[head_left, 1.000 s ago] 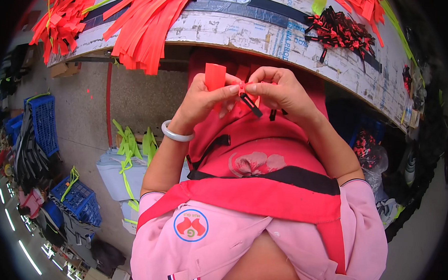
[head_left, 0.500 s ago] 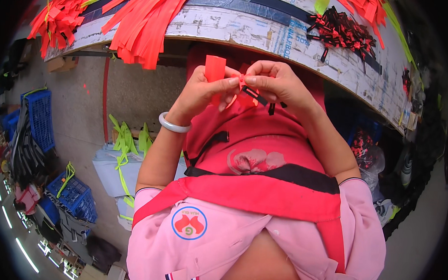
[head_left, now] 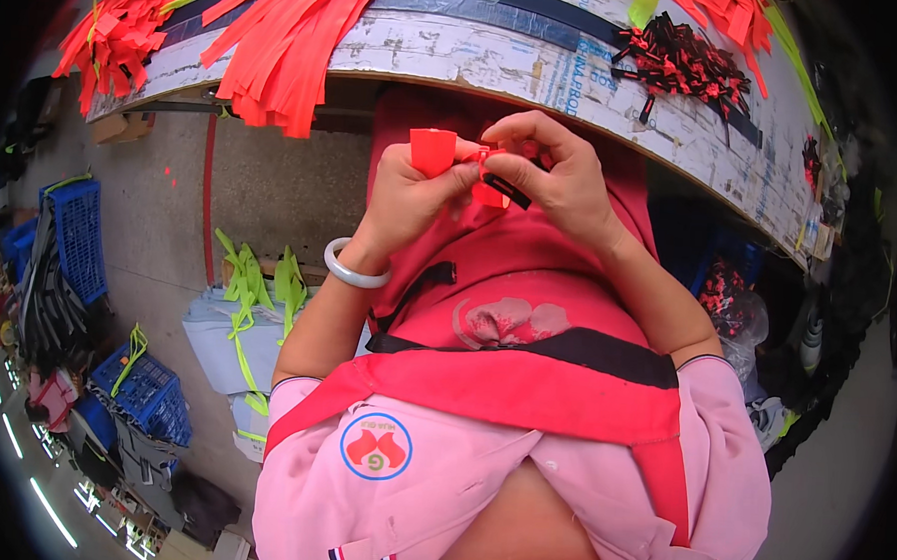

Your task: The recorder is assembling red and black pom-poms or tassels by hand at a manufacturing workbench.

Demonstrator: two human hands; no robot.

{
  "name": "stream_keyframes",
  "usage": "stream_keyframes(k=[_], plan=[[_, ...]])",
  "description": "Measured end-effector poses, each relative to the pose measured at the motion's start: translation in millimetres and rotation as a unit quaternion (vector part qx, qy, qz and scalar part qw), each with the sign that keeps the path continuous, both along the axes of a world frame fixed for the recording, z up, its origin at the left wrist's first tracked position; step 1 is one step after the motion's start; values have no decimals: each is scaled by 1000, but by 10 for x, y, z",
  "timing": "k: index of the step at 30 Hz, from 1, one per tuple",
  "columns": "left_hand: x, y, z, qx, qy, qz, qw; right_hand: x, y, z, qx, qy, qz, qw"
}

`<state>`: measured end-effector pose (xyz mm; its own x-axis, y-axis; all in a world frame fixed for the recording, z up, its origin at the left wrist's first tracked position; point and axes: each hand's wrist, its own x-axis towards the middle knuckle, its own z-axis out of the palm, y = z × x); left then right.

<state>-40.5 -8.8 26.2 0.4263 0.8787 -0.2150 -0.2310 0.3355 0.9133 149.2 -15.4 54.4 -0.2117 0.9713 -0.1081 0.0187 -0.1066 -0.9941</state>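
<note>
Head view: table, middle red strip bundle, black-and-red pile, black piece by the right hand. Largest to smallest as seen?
1. Table, cut off by the frame
2. Middle red strip bundle
3. Black-and-red pile
4. Black piece

bright middle, dark rim

soft, even light covers the tabletop [head_left: 458, 55] and the pink shirt [head_left: 520, 473], while shade pools beneath the tabletop. the held orange-red ribbon [head_left: 432, 152] glows, its surface detail faint. white streaks of light [head_left: 54, 513] shine at lower left (thin, slanting). the tabletop's front edge bows, far clutter [head_left: 51, 403] at left looks soft, and blackness rings the view.
</note>
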Motion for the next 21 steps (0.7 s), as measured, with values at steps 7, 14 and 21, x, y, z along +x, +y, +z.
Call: stream_keyframes(k=[7,14,21], plan=[[78,-15,-25,160,44,36,985,2,-2,24,220,-149,30,964],[30,34,-36,113,50,3,992,-74,31,67,247,-168,28,954],[162,-45,-213,129,28,47,990,-54,-29,-77,216,-161,13,963]])
